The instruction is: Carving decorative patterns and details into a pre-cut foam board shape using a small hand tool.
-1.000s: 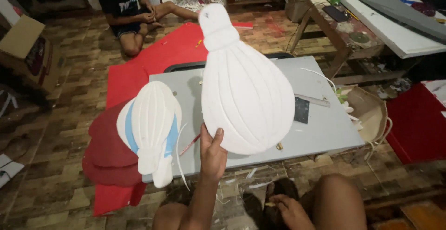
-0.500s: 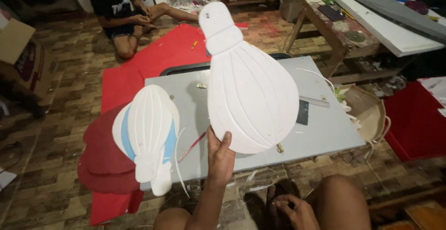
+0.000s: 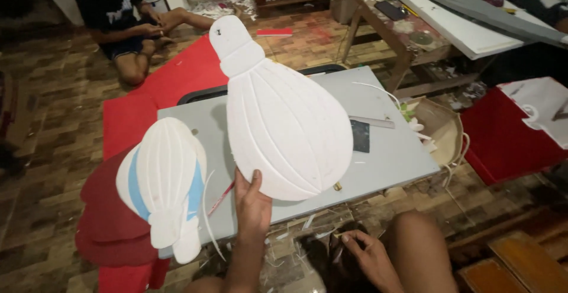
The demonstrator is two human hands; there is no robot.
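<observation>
1. Compared with a moment ago, the white bulb-shaped foam cutout (image 3: pixel 281 118) sits a little higher and more upright in view, and the person sitting on the floor (image 3: pixel 121 18) has slid leftward.
2. Nearest, the right hand (image 3: pixel 370 257) rests low beside the knee, fingers loosely curled and holding nothing.
3. Just beyond, the left hand (image 3: pixel 251 201) pinches the cutout's rounded bottom edge, thumb in front, fingers closed behind it.
4. It looks light, stiff and easily dented or snapped at the narrow neck; the broad lower rim seems the safest place to hold.
5. A second cutout with blue backing (image 3: pixel 163 189) lies at the left edge of the grey counter (image 3: pixel 390 151), over red sheets (image 3: pixel 106 222).
</observation>
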